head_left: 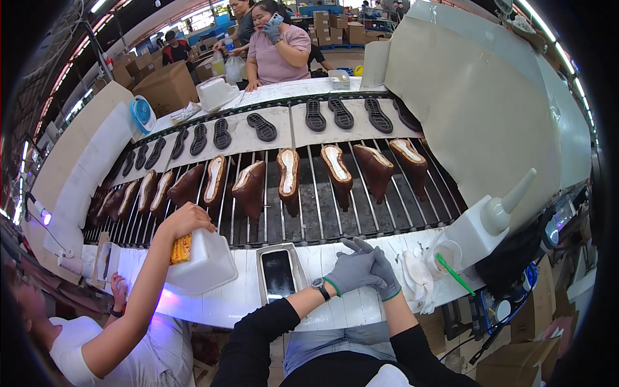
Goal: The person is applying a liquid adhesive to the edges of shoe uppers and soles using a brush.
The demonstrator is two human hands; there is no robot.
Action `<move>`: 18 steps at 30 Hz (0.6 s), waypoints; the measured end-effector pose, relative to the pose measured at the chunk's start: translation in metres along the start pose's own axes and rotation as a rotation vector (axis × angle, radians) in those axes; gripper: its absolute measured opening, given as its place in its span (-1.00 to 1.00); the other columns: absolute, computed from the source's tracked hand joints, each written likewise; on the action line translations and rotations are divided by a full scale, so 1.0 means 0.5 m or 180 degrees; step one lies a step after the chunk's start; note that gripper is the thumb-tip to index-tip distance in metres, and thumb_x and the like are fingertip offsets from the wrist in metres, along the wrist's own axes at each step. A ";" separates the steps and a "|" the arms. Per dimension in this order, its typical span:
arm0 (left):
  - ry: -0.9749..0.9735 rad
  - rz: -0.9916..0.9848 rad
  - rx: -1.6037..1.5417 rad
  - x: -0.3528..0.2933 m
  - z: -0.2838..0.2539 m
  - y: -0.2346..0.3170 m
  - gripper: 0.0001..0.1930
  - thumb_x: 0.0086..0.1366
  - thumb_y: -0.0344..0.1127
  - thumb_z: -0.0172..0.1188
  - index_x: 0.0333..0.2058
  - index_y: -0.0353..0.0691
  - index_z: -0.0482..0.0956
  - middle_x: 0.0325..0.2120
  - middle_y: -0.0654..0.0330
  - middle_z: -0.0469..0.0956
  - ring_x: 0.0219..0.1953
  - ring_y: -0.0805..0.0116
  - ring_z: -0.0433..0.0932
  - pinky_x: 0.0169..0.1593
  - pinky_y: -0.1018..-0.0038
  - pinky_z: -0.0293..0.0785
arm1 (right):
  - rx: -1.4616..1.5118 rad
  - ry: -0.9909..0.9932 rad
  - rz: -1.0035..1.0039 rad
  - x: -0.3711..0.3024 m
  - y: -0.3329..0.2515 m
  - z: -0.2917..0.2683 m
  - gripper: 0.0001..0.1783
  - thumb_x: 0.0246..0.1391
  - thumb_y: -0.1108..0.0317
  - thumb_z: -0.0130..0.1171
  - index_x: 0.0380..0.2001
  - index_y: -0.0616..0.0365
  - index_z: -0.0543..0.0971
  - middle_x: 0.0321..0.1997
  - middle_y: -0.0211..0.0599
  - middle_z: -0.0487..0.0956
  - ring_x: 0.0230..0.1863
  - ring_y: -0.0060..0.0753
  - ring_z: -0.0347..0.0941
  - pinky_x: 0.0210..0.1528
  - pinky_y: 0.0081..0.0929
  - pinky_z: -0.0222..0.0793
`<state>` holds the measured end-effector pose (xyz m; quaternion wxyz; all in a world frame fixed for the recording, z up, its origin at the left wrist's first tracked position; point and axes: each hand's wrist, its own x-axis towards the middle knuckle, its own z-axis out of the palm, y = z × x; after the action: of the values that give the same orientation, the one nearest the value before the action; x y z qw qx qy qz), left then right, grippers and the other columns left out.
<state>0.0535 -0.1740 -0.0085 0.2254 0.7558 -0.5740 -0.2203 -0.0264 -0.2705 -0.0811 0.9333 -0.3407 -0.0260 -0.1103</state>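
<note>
My left hand (350,272) and my right hand (385,269), both in grey knit gloves, rest crossed over each other above the near white ledge. Their fingers look stretched out, partly overlapping, with no object seen in them. A watch circles my left wrist. Just left of them lies a phone-like dark slab (278,273) in a white tray (263,293). To the right are a crumpled white cloth (418,277) and a white cup (444,251) with a green-handled brush (454,276). Beyond my hands, brown shoe uppers (288,174) hang sole-side up on a metal-bar conveyor (309,222).
Black soles (314,116) lie along a pale board behind the uppers. A large white nozzle bottle (480,226) stands at right, beside a tall beige panel (480,109). At left, a co-worker's hand (188,220) touches a white container (209,261). Another person (277,48) stands across the line.
</note>
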 end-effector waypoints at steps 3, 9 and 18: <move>0.0102 0.0058 -0.0170 -0.001 0.003 -0.003 -0.32 -0.14 0.20 0.41 -0.08 -0.05 0.49 -0.22 -0.05 0.59 -0.10 -0.04 0.58 -0.08 -0.04 0.44 | 0.0020 -0.0149 -0.0036 0.001 -0.003 0.004 -0.19 0.27 -0.21 -0.15 0.36 0.17 0.11 0.43 -0.02 0.11 0.35 0.12 0.16 0.36 -0.06 0.16; -0.0393 -0.0192 0.0081 0.007 0.005 -0.011 -0.30 -0.02 0.15 0.35 0.09 0.05 0.39 -0.03 -0.03 0.52 0.02 -0.05 0.51 -0.04 -0.25 0.34 | 0.0048 -0.0187 0.0058 -0.003 -0.008 0.007 -0.14 0.25 -0.23 -0.14 0.39 0.16 0.03 0.45 0.01 0.03 0.38 0.11 0.10 0.37 -0.06 0.14; 0.0007 0.0028 -0.0016 0.008 0.020 -0.021 -0.31 0.03 0.22 0.28 0.05 -0.06 0.41 -0.09 -0.01 0.55 -0.08 -0.06 0.56 -0.06 -0.13 0.40 | 0.0011 -0.0113 0.0109 -0.004 -0.015 0.002 -0.17 0.28 -0.20 -0.18 0.39 0.18 0.02 0.46 0.03 0.02 0.40 0.09 0.06 0.38 -0.08 0.11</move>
<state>0.0565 -0.1761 -0.0231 0.2290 0.7528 -0.5766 -0.2200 -0.0299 -0.2752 -0.0758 0.9350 -0.3414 -0.0370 -0.0881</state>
